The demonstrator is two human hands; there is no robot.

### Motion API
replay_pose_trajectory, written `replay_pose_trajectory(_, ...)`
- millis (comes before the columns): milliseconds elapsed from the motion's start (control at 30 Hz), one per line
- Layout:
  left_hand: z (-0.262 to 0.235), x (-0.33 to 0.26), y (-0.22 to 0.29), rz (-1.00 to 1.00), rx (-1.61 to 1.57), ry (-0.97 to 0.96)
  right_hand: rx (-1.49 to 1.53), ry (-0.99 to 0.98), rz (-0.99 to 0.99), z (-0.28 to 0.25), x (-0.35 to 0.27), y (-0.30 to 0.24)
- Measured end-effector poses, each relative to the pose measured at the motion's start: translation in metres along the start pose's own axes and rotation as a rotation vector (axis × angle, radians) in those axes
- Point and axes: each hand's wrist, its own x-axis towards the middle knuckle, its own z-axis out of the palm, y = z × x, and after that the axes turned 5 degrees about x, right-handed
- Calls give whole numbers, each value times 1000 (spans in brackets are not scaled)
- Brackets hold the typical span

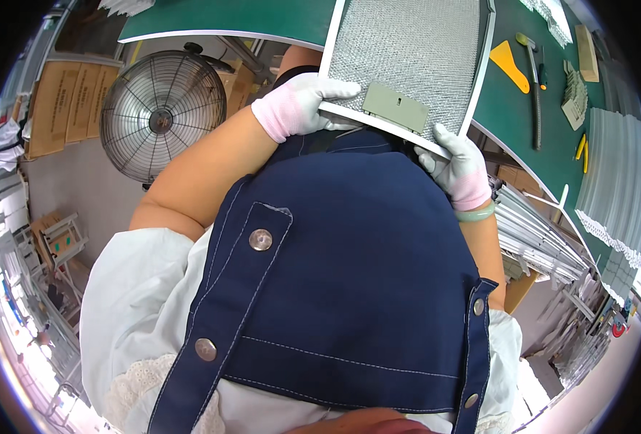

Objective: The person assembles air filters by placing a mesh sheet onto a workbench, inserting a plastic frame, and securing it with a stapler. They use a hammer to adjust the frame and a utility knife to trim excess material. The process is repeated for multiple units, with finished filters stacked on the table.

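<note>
A white-framed mesh panel lies partly on the green table, its near end sticking out over the edge toward me. My left hand, in a white and pink glove, grips the near left corner of the frame, thumb on top. At the near right corner, my right hand, gloved the same way, has its fingers closed round the frame. Between my hands a grey-green rectangular plate with a small slot sits against the near frame bar, over the mesh.
On the green table to the right lie a yellow scraper, a hammer, yellow-handled pliers and stacked pale pleated sheets. A floor fan and cardboard boxes stand at left. Metal profiles are stacked below right.
</note>
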Motion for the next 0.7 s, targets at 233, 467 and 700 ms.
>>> replay_pose_trajectory(233,31,-14,12,-22,68,251,83,43,-24,-3,4,8)
replay_pose_trajectory(467,24,-8,8,-58,-19,263,-23,38,-9,-9,3,4)
replay_pose_trajectory(700,-4,-9,-5,548,1039,90,53,-28,126,-17,4,3)
